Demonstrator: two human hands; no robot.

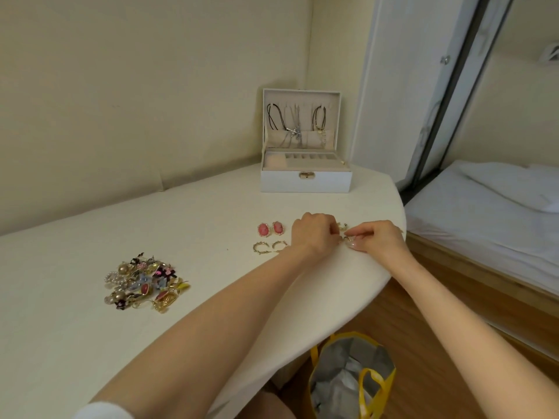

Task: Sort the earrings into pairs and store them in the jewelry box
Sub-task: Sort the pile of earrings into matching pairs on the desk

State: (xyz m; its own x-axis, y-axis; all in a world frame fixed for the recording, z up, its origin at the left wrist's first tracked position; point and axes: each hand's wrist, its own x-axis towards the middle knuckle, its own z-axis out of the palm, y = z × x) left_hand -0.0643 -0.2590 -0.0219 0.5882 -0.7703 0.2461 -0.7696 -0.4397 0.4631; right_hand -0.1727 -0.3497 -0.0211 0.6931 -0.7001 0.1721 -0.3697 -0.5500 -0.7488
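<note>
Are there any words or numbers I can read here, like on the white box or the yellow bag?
No words, numbers or signs can be read anywhere.
Jewelry box: plain white front, gold clasp, no writing.
Yellow bag: pale marks on one handle, too blurred to read.
Pile of earrings: too small to show any writing.
</note>
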